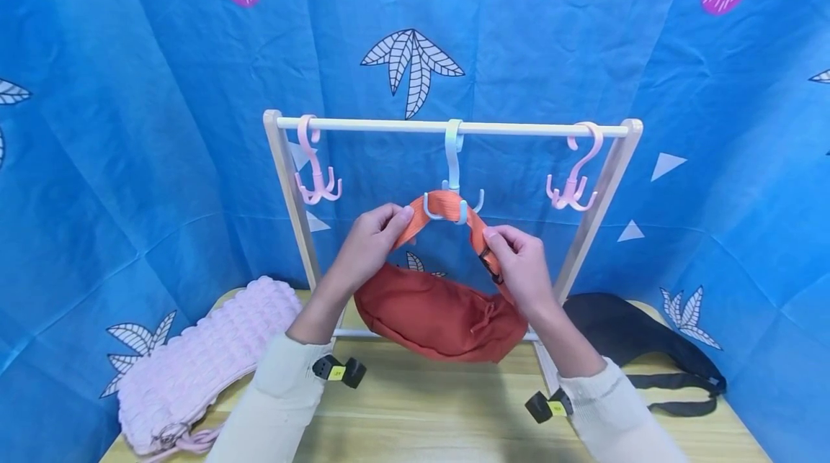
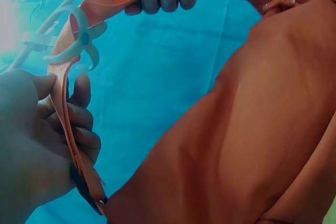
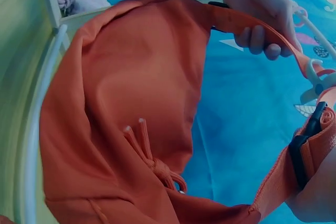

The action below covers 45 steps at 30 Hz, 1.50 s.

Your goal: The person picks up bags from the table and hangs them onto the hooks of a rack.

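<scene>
A rust-red sling bag (image 1: 441, 312) hangs below its orange strap (image 1: 447, 202), between both hands. The strap's top lies in the prongs of a light-blue hook (image 1: 453, 160) at the middle of the rack's rod. My left hand (image 1: 372, 243) pinches the strap left of the hook, its thumb on one face and fingers behind, as the left wrist view shows. On the other side, my right hand (image 1: 521, 265) grips the strap next to a black buckle (image 3: 299, 156). A knotted cord (image 3: 157, 166) sits on the bag's front.
Pink hooks hang at the rod's left (image 1: 318, 168) and right (image 1: 573, 171) ends. The rack's white rod (image 1: 376, 125) joins two wooden legs. A fluffy pink bag (image 1: 207, 355) lies on the table (image 1: 415, 412) at left, a black bag (image 1: 616, 333) at right. Blue patterned cloth (image 1: 551, 52) surrounds them.
</scene>
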{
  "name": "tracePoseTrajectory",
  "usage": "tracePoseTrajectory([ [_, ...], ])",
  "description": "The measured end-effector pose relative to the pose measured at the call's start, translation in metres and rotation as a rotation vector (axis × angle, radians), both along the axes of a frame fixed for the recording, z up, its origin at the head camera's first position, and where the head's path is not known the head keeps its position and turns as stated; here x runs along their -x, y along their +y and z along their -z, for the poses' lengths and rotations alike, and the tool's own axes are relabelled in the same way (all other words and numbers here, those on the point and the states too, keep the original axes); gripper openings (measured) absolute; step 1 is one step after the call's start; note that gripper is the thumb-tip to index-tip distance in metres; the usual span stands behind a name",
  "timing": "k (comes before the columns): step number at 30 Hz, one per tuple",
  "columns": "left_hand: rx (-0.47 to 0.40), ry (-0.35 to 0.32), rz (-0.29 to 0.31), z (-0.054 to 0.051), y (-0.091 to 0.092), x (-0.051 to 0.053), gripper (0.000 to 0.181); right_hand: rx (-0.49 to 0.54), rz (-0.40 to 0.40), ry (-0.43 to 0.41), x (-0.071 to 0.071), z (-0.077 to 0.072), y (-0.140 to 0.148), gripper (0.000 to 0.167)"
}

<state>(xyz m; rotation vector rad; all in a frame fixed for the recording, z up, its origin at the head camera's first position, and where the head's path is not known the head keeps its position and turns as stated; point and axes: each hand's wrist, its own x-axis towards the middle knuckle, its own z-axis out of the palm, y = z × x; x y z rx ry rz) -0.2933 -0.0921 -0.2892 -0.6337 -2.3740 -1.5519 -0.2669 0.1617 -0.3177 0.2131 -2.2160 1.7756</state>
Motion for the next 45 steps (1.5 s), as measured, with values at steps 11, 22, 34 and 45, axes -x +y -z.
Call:
tracePoseTrajectory([
  [11,-0.104,-0.047,-0.019,0.019,0.004,0.004,0.034,-0.001,0.087,0.004,0.005,0.016,-0.006,0.045],
  [22,-0.157,-0.032,-0.123,0.034,0.005,0.001,0.032,0.09,0.058,0.021,0.002,0.028,-0.007,0.045],
  [34,-0.186,-0.007,-0.206,0.052,0.002,-0.001,0.034,0.079,0.061,0.057,0.003,0.036,-0.005,0.044],
  [45,-0.222,-0.017,-0.213,0.07,-0.006,-0.004,0.036,0.054,0.047,0.037,-0.004,0.044,-0.002,0.05],
])
